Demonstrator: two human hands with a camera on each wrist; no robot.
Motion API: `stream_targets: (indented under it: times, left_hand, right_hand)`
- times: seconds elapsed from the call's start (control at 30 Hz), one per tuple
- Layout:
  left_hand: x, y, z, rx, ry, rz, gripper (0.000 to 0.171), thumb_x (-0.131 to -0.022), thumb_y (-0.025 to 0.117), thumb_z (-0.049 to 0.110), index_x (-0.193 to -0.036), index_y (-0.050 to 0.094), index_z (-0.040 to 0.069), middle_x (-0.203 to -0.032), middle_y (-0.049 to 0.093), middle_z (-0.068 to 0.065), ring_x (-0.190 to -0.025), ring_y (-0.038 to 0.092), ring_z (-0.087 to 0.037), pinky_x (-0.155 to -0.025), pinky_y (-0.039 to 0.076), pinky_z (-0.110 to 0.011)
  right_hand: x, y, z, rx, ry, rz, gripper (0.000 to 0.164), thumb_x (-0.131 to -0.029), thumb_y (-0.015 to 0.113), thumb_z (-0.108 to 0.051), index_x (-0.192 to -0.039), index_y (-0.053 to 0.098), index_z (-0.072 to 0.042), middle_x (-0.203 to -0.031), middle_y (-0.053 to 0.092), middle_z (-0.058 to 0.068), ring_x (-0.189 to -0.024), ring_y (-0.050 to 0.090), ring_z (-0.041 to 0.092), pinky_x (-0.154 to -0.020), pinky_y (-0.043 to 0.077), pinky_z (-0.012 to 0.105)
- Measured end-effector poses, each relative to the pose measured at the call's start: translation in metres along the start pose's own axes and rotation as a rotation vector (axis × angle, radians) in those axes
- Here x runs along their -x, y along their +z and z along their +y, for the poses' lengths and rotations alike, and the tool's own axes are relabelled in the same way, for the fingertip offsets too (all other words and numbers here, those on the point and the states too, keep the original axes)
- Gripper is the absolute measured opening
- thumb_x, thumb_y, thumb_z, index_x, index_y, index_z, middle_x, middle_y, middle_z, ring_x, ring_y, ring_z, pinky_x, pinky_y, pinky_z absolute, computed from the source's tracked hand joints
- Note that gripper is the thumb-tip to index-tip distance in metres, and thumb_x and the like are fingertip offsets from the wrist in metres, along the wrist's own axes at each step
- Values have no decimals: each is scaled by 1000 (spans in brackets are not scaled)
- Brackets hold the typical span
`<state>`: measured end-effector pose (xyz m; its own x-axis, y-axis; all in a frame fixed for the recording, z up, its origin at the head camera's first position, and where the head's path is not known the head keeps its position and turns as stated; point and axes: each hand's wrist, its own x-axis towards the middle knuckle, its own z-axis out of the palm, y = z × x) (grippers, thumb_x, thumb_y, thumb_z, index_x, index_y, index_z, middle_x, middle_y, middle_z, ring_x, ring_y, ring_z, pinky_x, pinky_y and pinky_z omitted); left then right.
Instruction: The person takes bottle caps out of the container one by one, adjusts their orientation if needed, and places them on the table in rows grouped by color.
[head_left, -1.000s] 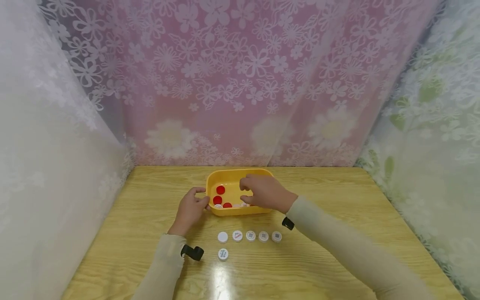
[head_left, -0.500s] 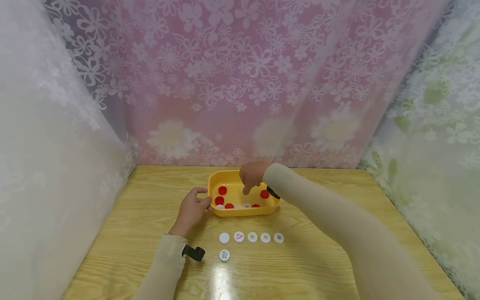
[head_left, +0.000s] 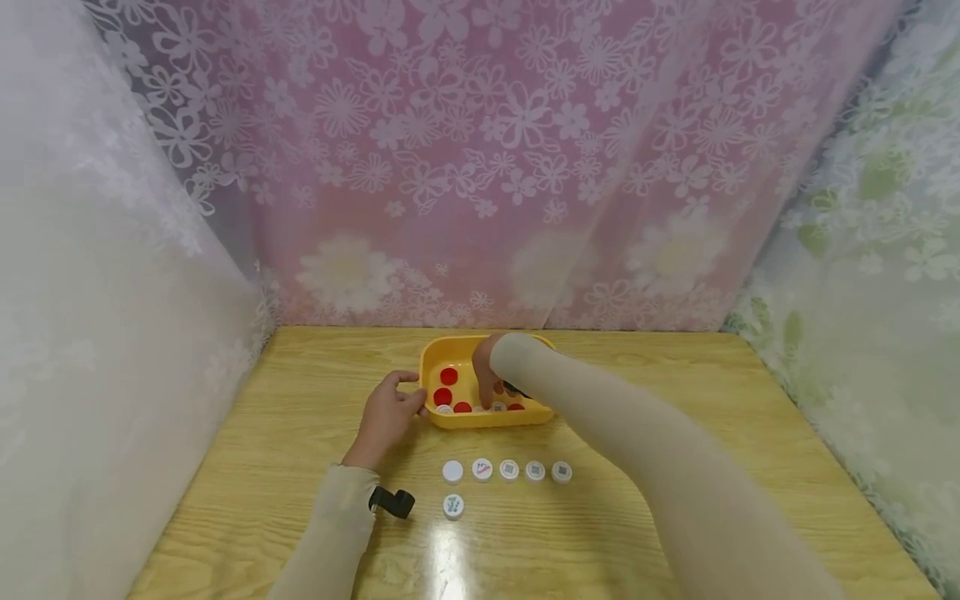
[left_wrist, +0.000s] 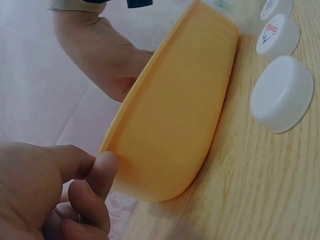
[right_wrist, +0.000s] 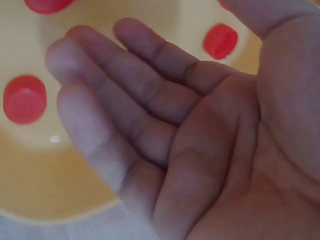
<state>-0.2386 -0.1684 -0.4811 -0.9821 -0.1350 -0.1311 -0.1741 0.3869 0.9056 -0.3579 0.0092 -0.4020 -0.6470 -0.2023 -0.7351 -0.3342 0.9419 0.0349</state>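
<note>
- Left hand [head_left: 386,417]: thumb and fingers pinch the rim of the yellow plastic tray [head_left: 491,421] at its nine o'clock.
- Right hand [head_left: 483,371]: inside that tray — fingers extended, thumb spread apart from them.
- Red bottle caps [head_left: 448,376]: in the tray, from nine o'clock down to five.
- White bottle caps [head_left: 509,471]: five in a row on the wood-grain table [head_left: 300,400], at six o'clock from the tray — a sixth at the leftmost one's six o'clock.

Small curtained-off tabletop nook; home or studio, can't tell. Pink curtain [head_left: 480,167] with white flower pattern fills the upper middle of the frame, whitish drape [head_left: 112,333] down the left, white curtain [head_left: 862,275] with green leaves down the right. All three border a wood-grain table [head_left: 517,542], lower frame.
</note>
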Motion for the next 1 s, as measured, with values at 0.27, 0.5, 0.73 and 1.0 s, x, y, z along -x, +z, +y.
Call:
stream_targets:
  times: [0.27,0.5,0.73,1.0]
  left_hand:
    - [0,0,1,-18,27,2,35,-103,64,23,-135,57,10,-79,73,-5,-64,54,-21,-59,40,-29]
    - [2,-2,4,-10,26,-2,35,-103,63,23,-135,56,10,-80,73,-5,-68,57,-25,-61,41,-30]
    - [2,-2,3,-16,20,-5,36,-103,63,23,-136,56,10,-79,73,-5,-63,53,-22,-59,40,-30]
    - [2,-4,3,-3,34,-1,36,-102,63,22,-135,57,8,-79,73,-5,-63,54,-22,-57,39,-29]
  right_hand:
    - [-9,13,0,20,4,14,16,-78,89,-29,-81,80,-16,-86,72,1,-69,62,18,-68,57,34]
    - [-12,21,0,205,-93,-2,15,-90,75,-26,-77,79,-19,-79,72,0,-62,59,15,-63,53,30]
    - [-24,21,2,225,-83,10,2,-82,77,-18,-80,76,-18,-77,64,0,-63,54,18,-60,48,31]
    - [-36,8,23,251,-179,90,27,-88,69,-15,-63,60,-19,-54,42,-6,-49,34,13,-51,33,29]
